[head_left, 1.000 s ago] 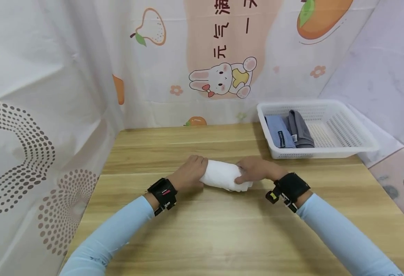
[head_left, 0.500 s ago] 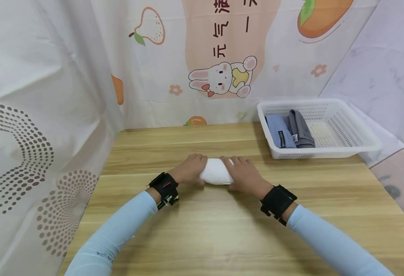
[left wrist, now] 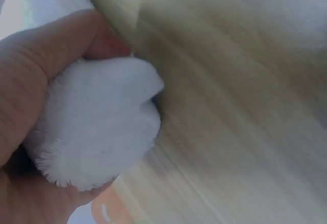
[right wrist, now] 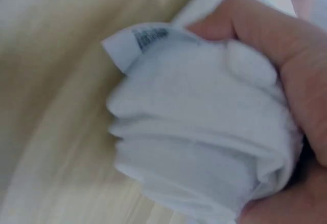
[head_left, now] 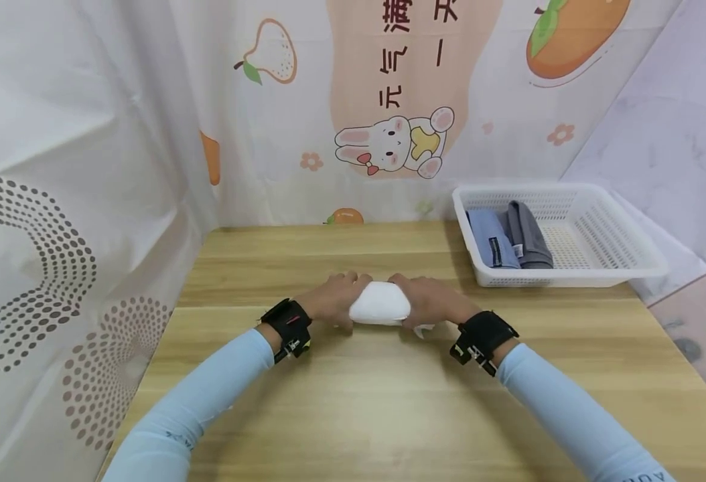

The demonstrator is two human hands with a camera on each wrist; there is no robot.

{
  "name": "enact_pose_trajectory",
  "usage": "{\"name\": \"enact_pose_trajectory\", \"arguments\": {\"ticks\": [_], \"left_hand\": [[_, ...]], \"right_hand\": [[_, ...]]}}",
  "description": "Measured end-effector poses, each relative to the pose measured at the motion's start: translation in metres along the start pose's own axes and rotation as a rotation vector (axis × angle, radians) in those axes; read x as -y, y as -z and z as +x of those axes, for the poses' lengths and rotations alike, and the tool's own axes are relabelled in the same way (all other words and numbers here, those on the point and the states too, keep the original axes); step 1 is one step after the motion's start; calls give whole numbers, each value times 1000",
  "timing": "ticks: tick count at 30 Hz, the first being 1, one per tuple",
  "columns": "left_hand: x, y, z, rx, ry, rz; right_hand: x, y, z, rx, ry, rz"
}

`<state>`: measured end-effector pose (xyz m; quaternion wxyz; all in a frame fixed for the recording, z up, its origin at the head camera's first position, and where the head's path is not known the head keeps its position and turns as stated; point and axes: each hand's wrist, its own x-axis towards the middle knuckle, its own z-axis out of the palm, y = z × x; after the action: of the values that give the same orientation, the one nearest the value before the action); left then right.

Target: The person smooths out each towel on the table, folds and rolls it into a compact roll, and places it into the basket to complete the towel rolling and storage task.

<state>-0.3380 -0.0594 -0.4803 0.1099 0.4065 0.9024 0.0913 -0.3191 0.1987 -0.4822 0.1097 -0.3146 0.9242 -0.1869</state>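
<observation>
A white rolled towel [head_left: 380,303] lies crosswise near the middle of the wooden table, a hand at each end. My left hand [head_left: 336,301] grips its left end; in the left wrist view thumb and fingers curl round the fuzzy towel end [left wrist: 102,121]. My right hand [head_left: 428,301] grips the right end. The right wrist view shows stacked folds [right wrist: 189,116] and a white printed label [right wrist: 138,42] sticking out beside the thumb. The palms hide both ends of the roll in the head view.
A white plastic basket [head_left: 576,276] stands at the table's back right. Inside its left part lie a blue folded cloth [head_left: 490,239] and a grey folded cloth [head_left: 526,235]. A printed curtain [head_left: 268,134] hangs behind the wooden table [head_left: 353,415].
My right hand has shifted from above the towel's right part to wrap round its right end. The left hand keeps its grip. The head view has tilted slightly.
</observation>
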Motion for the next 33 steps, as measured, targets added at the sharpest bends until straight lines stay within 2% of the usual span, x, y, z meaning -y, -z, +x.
{"name": "enact_pose_trajectory", "arguments": {"ticks": [3,5,6,8,13,17,21,24,28,31,33], "left_hand": [[4,0,5,23,-31,-35],[6,-2,6,24,-57,-40],[6,-1,6,26,-63,-40],[6,0,7,40,-58,-37],[5,5,8,81,-45,-7],[2,4,6,106,-29,-33],[-3,-3,-1,86,21,-19],[-7,-10,-8,17,29,48],[-9,-12,-13,-77,10,113],[-7,-8,-11,-77,6,89],[-3,-5,-9,-50,9,66]], "right_hand": [[-3,9,-1,84,-5,108],[-1,8,-3,87,-9,142],[1,6,-5,64,-2,124],[6,0,-8,-8,-17,20],[24,-18,-19,-178,-113,-257],[24,-25,-21,-225,-101,-228],[16,-22,-18,-183,-19,-137],[10,-18,-16,-122,14,-61],[3,-12,-13,-61,1,20],[2,-10,-10,-49,-16,23],[4,-10,-8,-60,-18,-2]]}}
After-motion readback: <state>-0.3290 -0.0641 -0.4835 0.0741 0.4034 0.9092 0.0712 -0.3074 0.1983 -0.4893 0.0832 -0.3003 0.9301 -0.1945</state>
